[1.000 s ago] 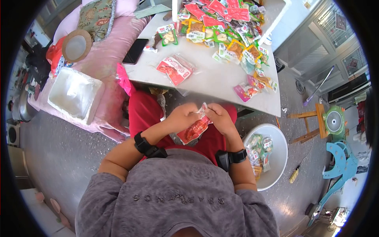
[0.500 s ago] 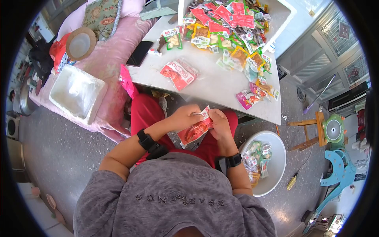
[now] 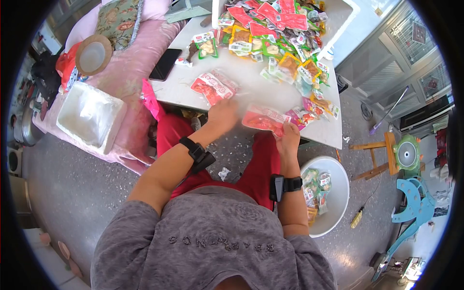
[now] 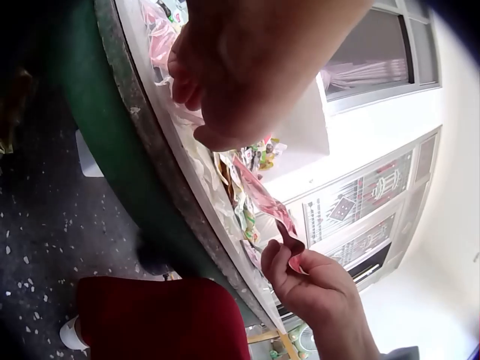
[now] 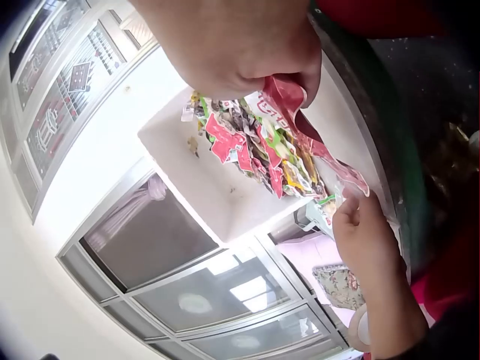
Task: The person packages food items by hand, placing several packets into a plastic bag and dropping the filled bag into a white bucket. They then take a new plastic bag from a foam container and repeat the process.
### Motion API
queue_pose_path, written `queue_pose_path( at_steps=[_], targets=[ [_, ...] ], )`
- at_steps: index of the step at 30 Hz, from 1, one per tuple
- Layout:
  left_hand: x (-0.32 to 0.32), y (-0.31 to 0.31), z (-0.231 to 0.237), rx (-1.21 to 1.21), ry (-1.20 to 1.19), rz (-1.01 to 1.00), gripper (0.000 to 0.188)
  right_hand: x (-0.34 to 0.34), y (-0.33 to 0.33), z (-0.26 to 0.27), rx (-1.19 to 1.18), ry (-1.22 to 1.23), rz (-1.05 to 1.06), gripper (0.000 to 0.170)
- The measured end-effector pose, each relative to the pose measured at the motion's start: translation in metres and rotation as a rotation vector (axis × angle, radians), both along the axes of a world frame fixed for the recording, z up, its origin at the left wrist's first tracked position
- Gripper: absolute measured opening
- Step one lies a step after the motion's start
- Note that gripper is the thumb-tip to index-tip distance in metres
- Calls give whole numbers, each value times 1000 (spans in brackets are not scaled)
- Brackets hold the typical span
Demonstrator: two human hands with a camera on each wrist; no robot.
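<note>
My right hand (image 3: 289, 139) pinches one end of a flat red-and-white food pouch (image 3: 263, 119), held out over the table's near edge. In the right wrist view the pouch (image 5: 315, 142) bends away from the fingers. My left hand (image 3: 223, 117) is apart from it, blurred at the table edge just below another red-and-white pouch (image 3: 212, 87) that lies on the table. In the left wrist view its fingers (image 4: 184, 82) are loosely bent, with the thumb apart and no pouch between them.
A white foam box (image 3: 345, 19) spills colourful packets (image 3: 290, 63) across the table (image 3: 174, 92). A phone (image 3: 166, 64) lies at its left. On the floor at right, a white bucket (image 3: 344, 198) contains several packets. An emptied-looking foam tray (image 3: 89, 116) sits on the pink-covered bed (image 3: 140, 72).
Both hands held the pouch over the lap earlier. The right hand has carried it up and forward to the table edge; the left has let go and moved forward toward the other pouch.
</note>
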State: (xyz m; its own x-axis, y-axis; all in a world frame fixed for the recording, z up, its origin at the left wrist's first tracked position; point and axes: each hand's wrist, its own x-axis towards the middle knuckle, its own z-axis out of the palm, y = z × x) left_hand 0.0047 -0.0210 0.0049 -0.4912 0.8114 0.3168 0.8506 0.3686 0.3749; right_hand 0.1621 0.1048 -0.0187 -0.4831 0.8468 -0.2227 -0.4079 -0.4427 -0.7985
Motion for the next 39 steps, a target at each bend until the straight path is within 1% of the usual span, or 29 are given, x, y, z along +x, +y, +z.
queue_pose_path(
  at_steps=[2, 6, 8, 11, 14, 17, 20, 23, 26, 29, 30, 32, 33, 35, 37, 38, 39],
  targets=[
    [1, 0, 13, -85, -53, -9, 19, -3, -1, -2, -12, -14, 7, 8],
    [-4, 3, 9, -76, -92, -8, 18, -10, -2, -5, -28, -17, 5, 7],
    [-4, 5, 12, -88, -134, 2, 19, -13, -1, -8, -20, 19, 19, 7],
    [-9, 5, 14, -43, -356, -12, 21, -14, 0, -6, -38, 5, 1, 7],
    [-16, 6, 8, -6, -426, -52, 22, -12, 1, -6, -41, -36, 14, 6],
    [-28, 8, -12, -89, -578, -9, 22, -9, 4, -10, -19, -68, 36, 7],
    [-35, 10, -28, 5, -503, -57, 21, -7, 5, -11, -3, -64, 46, 7],
    [-27, 9, -24, 41, -322, 9, 19, -8, 2, -1, -4, -60, 37, 8],
    [-11, 6, 3, -75, -163, -1, 18, -13, 1, 4, -15, -34, 39, 6],
    [-4, 9, 6, -74, -44, 24, 17, -26, 1, 6, -51, -14, 25, 5],
    [0, 8, 13, -50, -28, -3, 17, -30, 2, 6, -67, -11, 17, 5],
    [7, 3, 30, -2, 5, -57, 16, -40, 12, -12, -101, 54, 75, 7],
    [9, 3, 31, -3, 26, -60, 15, -44, 12, -13, -118, 87, 104, 7],
    [10, 4, 32, -6, 67, -67, 15, -53, 6, -17, -168, 124, 92, 9],
    [8, 7, 19, 104, 86, -103, 14, -66, -4, -20, -178, 152, 105, 8],
    [7, 8, 13, 158, 94, -121, 13, -69, -8, -21, -156, 109, 135, 9],
    [8, 8, 14, 100, 101, -105, 13, -72, -14, -18, -134, 66, 165, 11]
  ],
)
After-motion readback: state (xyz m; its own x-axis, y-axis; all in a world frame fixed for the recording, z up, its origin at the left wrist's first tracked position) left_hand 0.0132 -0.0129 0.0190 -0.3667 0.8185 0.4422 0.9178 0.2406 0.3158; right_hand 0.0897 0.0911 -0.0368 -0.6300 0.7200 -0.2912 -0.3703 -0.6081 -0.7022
